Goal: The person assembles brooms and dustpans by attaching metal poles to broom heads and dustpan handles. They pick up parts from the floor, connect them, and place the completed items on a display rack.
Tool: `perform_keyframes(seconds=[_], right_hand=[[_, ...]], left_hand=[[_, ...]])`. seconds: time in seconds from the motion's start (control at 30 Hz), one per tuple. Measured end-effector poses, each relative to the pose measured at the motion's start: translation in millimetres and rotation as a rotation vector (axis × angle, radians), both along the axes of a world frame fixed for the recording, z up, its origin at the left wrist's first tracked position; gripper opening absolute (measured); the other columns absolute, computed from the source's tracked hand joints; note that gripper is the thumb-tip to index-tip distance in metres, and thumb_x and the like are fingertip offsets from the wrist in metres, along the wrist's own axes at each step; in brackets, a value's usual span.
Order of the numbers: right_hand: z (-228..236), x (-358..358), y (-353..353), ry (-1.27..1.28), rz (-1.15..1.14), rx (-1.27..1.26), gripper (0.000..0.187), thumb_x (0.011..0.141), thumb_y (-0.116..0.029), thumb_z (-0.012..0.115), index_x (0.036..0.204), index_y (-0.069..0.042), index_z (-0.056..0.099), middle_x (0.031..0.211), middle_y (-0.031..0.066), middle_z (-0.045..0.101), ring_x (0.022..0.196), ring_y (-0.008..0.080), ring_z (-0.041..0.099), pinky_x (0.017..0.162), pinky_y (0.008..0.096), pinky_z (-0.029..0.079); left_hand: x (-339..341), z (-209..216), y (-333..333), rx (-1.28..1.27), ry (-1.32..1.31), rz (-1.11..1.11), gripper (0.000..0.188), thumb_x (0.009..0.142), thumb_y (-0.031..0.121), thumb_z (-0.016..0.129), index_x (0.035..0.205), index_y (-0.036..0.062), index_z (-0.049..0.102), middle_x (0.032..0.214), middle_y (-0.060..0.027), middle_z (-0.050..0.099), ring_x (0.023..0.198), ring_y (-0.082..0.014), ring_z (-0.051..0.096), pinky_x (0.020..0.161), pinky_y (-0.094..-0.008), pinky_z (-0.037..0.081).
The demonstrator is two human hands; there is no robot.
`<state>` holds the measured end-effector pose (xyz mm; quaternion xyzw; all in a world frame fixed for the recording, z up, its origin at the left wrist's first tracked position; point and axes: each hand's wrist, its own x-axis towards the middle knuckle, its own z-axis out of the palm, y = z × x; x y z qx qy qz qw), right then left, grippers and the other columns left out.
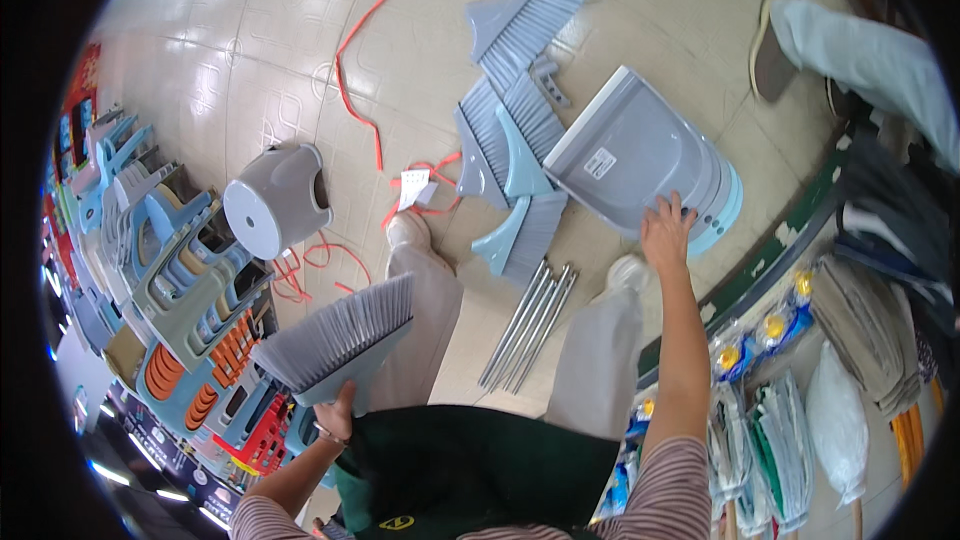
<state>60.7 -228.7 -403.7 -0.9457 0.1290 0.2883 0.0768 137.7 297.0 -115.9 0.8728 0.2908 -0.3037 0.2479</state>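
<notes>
My left hand [340,412] is closed around the base of a grey-blue broom head [345,335], whose bristles point up and away from me. Lower right of centre, my right hand [667,228] touches the near edge of a grey dustpan [655,155], fingers spread over its surface. That dustpan tops a nested stack with a light blue dustpan [728,208] showing beneath. Left of the stack, several grey and blue broom heads [525,165] lie overlapping on the floor. Several metal poles [528,325] lie side by side between my feet.
A grey stool [275,202] lies tipped at left, near shelves of plastic stools [185,280]. Red strapping [345,70] trails across the tiles by a white paper piece [414,190]. Another person's leg [860,55] stands upper right; mop heads [780,440] hang lower right.
</notes>
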Motion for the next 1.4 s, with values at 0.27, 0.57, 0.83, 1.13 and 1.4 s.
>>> perform_keyframes(seconds=[0.27, 0.57, 0.83, 1.13, 1.4], right_hand=[[2.4, -93.3, 20.8, 0.170, -0.096, -0.096, 0.027, 0.084, -0.020, 0.053, 0.108, -0.011, 0.062, 0.126, 0.0115, 0.050, 0.129, 0.0331, 0.030, 0.093, 0.0678, 0.024], [-19.6, 53.9, 91.5, -0.361, -0.323, 0.333, 0.039, 0.075, -0.004, 0.062, 0.113, -0.003, 0.052, 0.108, 0.0166, 0.054, 0.105, 0.0352, 0.050, 0.091, 0.0423, 0.040], [-73.6, 153.2, 151.2, -0.042, -0.645, 0.086, 0.041, 0.074, -0.016, 0.069, 0.111, -0.005, 0.054, 0.109, 0.0189, 0.056, 0.111, 0.0364, 0.049, 0.089, 0.0403, 0.043], [-34.5, 75.1, 166.5, -0.400, -0.590, 0.130, 0.027, 0.075, -0.007, 0.063, 0.100, -0.005, 0.056, 0.087, 0.0162, 0.058, 0.088, 0.0350, 0.055, 0.078, 0.0445, 0.044], [112.7, 13.2, 345.7, -0.050, -0.996, 0.626, 0.034, 0.080, -0.011, 0.064, 0.112, -0.004, 0.055, 0.097, 0.0126, 0.063, 0.087, 0.0216, 0.061, 0.078, 0.0334, 0.049]], left_hand=[[-16.6, 19.3, -4.4, 0.058, 0.099, -0.085, 0.047, 0.078, 0.035, 0.065, 0.108, -0.0008, 0.059, 0.113, -0.0177, 0.058, 0.105, -0.0317, 0.052, 0.096, -0.0385, 0.035], [-27.6, 24.8, 0.3, 0.062, 0.097, 0.075, 0.042, 0.080, 0.032, 0.065, 0.106, -0.0005, 0.058, 0.107, -0.0146, 0.059, 0.100, -0.0288, 0.053, 0.090, -0.0371, 0.039], [-31.0, 16.9, 43.2, -0.023, 0.026, 0.048, 0.033, 0.078, 0.018, 0.069, 0.105, 0.0019, 0.059, 0.102, -0.0122, 0.062, 0.092, -0.0264, 0.058, 0.083, -0.0383, 0.043], [27.4, 0.6, 74.6, -0.124, 0.116, -0.056, 0.035, 0.083, 0.027, 0.063, 0.110, 0.0042, 0.061, 0.096, -0.0129, 0.065, 0.088, -0.0260, 0.061, 0.082, -0.0357, 0.045], [81.7, -10.4, 101.7, -0.377, 0.142, -0.343, 0.045, 0.081, 0.033, 0.067, 0.111, 0.0010, 0.060, 0.109, -0.0116, 0.063, 0.101, -0.0261, 0.059, 0.090, -0.0348, 0.043]])
